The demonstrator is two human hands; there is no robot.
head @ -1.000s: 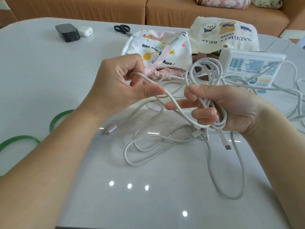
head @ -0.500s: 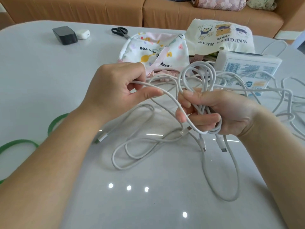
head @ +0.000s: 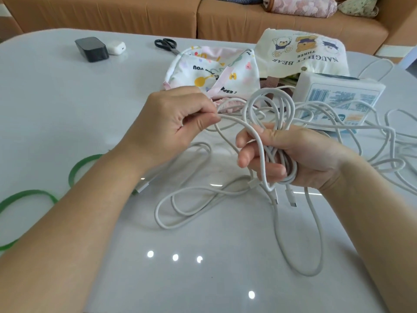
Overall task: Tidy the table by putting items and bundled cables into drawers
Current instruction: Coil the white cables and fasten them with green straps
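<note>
- Left hand (head: 171,123), at 9 o'clock of bundle, pinches 1 strand; has drawn it leftward since 1 s ago.
- Right hand (head: 300,159) fingers stay closed around white cable (head: 268,114) coils.
- Judgement: bundling continues; drawer step pending.

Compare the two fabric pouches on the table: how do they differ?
The bear pouch is cream with three cartoon bears and the words NAUGHTY BEAR; the floral pouch is white and pink with small colourful prints. The bear pouch lies farther back, to the right; the floral pouch lies nearer the left hand. Both are soft and lie flat.
</note>
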